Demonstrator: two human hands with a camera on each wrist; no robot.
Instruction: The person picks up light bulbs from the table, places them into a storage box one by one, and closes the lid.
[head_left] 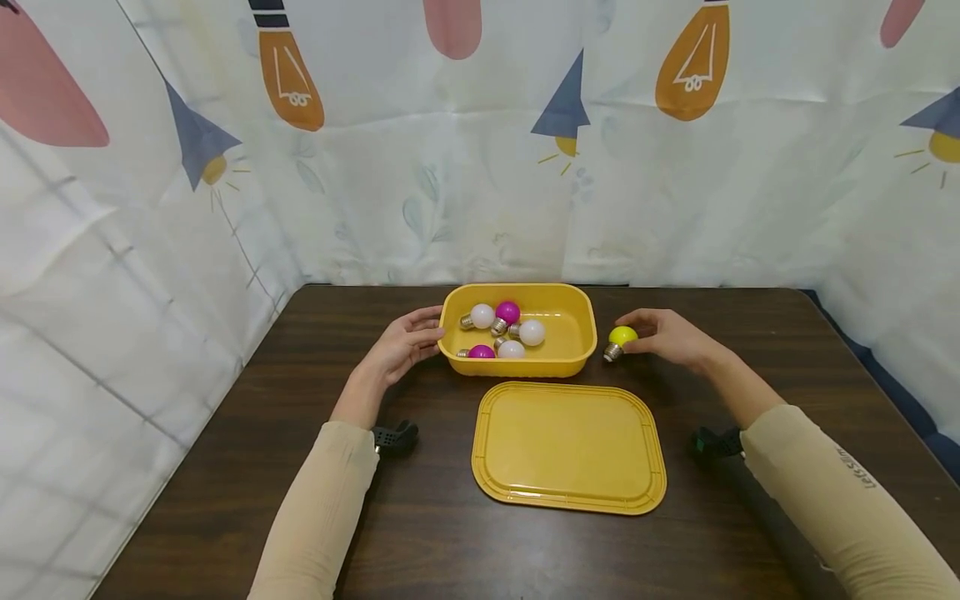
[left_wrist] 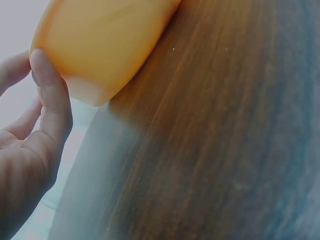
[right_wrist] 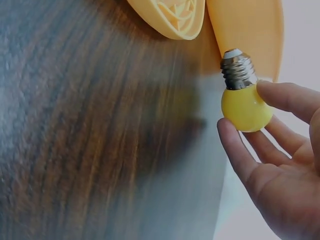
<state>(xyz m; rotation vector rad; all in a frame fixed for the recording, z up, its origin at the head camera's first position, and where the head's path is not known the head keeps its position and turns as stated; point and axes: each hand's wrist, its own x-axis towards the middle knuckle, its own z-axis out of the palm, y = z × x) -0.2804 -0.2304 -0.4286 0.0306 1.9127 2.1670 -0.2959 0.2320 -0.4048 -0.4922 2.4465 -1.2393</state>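
A yellow light bulb [head_left: 622, 336] is pinched between the thumb and fingers of my right hand [head_left: 663, 335], just right of a yellow container [head_left: 570, 312]. In the right wrist view, the bulb's silver screw base [right_wrist: 238, 71] points away from the palm. My left hand [head_left: 405, 343] holds the container's left end. The left wrist view shows the thumb [left_wrist: 50, 82] against the container's rim. Inside the container lie several bulbs, among them a white bulb [head_left: 532, 332] and a magenta bulb [head_left: 507, 312].
A flat yellow tray [head_left: 570, 450] lies in front of the container on the dark wooden table [head_left: 442, 542]. Behind the table hangs a white patterned curtain [head_left: 480, 208], which also runs along the left and right sides.
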